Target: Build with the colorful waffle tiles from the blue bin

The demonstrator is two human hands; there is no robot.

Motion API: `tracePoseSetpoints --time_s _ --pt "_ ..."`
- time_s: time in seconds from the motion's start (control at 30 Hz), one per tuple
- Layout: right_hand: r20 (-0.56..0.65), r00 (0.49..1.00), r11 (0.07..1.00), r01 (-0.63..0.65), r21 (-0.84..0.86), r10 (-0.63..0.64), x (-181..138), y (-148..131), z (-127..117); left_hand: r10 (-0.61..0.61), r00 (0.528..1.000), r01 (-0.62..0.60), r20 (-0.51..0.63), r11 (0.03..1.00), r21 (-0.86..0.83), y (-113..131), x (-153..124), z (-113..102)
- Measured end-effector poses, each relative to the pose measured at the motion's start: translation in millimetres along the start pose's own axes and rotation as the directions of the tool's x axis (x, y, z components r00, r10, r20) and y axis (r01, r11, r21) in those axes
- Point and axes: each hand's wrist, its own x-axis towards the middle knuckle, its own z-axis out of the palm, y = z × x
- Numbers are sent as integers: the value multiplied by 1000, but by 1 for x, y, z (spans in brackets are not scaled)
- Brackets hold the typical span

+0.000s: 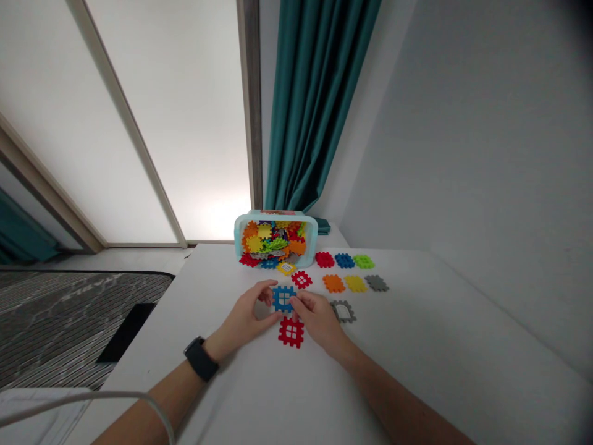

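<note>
My right hand (319, 318) pinches the right edge of a blue square tile (283, 298) with a notched rim and a window-like cutout. At the tile's left side is my left hand (252, 312), thumb and index finger spread wide around its edge; whether they touch it is hard to see. A red window tile (291, 332) lies on the table just below the blue one. Another red window tile (302, 279) lies beyond my hands. Right of my right hand is a grey tile (343, 311) with a large pale opening, partly behind the hand.
A light-blue plastic bin (314, 244) lies on its side at the table's back, full of coloured tiles. A yellow tile (286, 268) lies before it. To its right are red (325, 259), blue (344, 261), green (364, 261), orange (333, 283), yellow (356, 283) and grey (377, 283) tiles.
</note>
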Motion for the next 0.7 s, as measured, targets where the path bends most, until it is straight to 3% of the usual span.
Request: tracePoseSetpoints --time_s 0.2,0.47,0.6,0.7 --pt "8 1000 1000 -16 21 16 0 1 0 157 987 -155 20 932 326 -1 2 -8" --pt "25 999 999 33 39 -34 3 11 1 239 971 -222 18 866 449 -1 4 -15" --pt "-77 977 980 194 -32 -196 2 10 -3 246 969 -214 -12 868 448 -3 4 -18" --pt "-23 912 892 395 -221 -410 0 7 -9 243 969 -205 -37 883 423 -4 4 -20"
